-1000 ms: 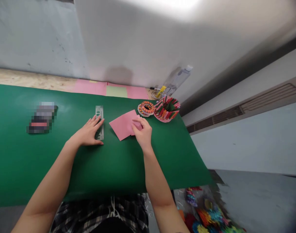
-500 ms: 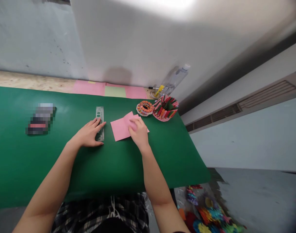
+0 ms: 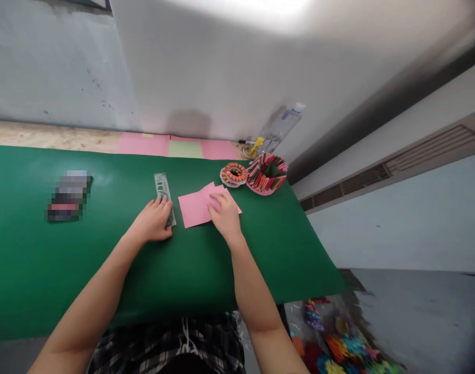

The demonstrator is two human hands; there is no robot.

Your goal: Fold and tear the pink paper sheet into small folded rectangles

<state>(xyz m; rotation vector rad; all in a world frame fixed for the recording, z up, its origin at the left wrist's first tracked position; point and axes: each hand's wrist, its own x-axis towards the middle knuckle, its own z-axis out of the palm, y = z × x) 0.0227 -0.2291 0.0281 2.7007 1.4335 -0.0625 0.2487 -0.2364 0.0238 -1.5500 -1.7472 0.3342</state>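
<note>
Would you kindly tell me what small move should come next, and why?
Probably the left hand should slide the clear ruler right, toward the pink paper: that hand rests on the ruler, green tabletop shows between ruler and paper, and the right hand rests on the paper.

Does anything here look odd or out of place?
Mainly the pixelated patch at left: its blocks hide whatever lies there. The clear plastic bottle appears tilted, though lens distortion may explain that. The ruler and pink paper show no obvious damage.
</note>
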